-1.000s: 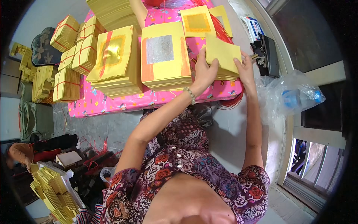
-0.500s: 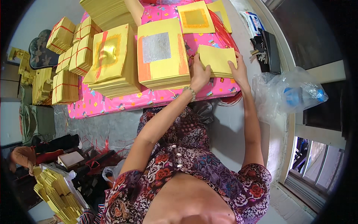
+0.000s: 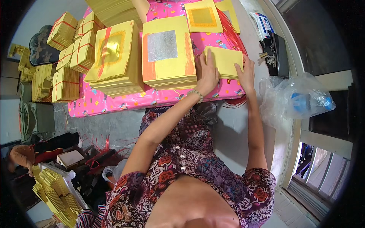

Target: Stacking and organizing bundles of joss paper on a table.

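A low stack of folded yellow paper [image 3: 225, 62] lies on the pink patterned tablecloth [image 3: 125, 102], in front of me to the right. My left hand [image 3: 208, 74], a bead bracelet on its wrist, rests along the stack's left end with its fingers stretched out. At the right end, my right hand [image 3: 246, 73] grips the edge, thumb in front and fingers around the side. Just left of my left hand stands a tall pile of yellow paper with a silver square [image 3: 162, 45] on its top sheet. Beside it is another tall pile with a gold square [image 3: 111, 47].
Small yellow bundles tied with red string [image 3: 65, 84] are stacked at the left. Loose red strings [image 3: 232, 34] run along the table's right side near gold-square sheets [image 3: 205, 17]. Another person's arm [image 3: 141, 8] reaches in at the top. A clear plastic bag [image 3: 279, 95] lies right.
My left hand has straightened its fingers and moved slightly right along the stack's left end. My right hand stays at the right end. The whole view has shifted a little.
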Available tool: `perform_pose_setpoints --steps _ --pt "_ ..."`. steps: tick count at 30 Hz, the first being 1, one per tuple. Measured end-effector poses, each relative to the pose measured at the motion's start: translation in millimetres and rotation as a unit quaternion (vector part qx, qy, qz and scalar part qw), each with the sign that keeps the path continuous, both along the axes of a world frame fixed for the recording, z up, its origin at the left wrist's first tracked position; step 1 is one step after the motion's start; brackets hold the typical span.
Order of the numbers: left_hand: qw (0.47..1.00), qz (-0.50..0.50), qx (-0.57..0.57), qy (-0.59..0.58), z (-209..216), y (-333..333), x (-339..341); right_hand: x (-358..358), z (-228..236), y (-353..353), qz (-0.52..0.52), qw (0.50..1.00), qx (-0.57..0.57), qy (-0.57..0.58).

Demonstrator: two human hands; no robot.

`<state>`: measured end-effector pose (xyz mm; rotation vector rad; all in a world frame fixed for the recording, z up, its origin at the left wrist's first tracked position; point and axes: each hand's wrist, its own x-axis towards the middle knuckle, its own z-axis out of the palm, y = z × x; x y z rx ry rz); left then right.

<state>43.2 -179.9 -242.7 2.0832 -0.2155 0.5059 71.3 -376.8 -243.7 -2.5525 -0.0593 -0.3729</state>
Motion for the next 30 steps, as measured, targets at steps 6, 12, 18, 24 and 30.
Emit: perform_pose_setpoints --steps 6,12,18,24,30 --pt "0.989 -0.099 0.105 0.01 -19.3 3.4 1.1 2.1 -25.2 -3.4 0.03 0.991 0.126 -0.013" --pt "0.993 -0.083 0.079 -0.001 -18.9 2.4 -1.8 3.1 -21.4 -2.8 0.022 0.993 0.114 0.002" --pt "0.985 -0.075 0.139 -0.073 25.9 10.3 -15.8 -4.0 29.7 5.3 0.032 0.996 0.038 -0.076" --pt "0.977 -0.194 0.045 -0.078 85.7 51.9 -60.1 -16.7 105.8 62.3 0.144 0.979 0.1 -0.107" --pt "0.985 -0.095 0.088 -0.115 97.3 117.7 -73.0 -32.8 128.4 112.2 0.349 0.933 0.027 -0.077"
